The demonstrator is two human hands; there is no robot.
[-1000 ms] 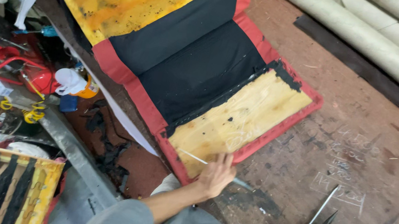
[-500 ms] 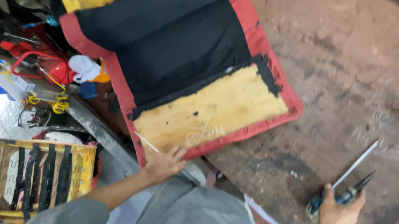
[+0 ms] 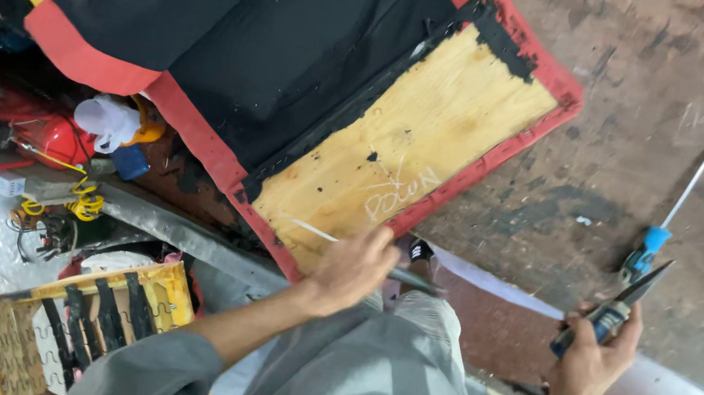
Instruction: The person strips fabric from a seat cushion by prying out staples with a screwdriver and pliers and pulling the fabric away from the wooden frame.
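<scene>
Left hand [image 3: 351, 269] is curled around a thin pale rod-like tool [image 3: 317, 233], its tip resting on the bare yellow plywood panel [image 3: 407, 154] of a red-edged, black-fabric seat cushion [image 3: 301, 46] lying on the brown concrete floor [image 3: 678, 71]. Right hand [image 3: 597, 353] is fisted on dark-handled pliers [image 3: 615, 308], jaws pointing up and away, held off the floor. A blue-handled screwdriver [image 3: 668, 217] lies on the floor just beyond the pliers. A yellow wooden crate [image 3: 80, 314] sits at lower left.
</scene>
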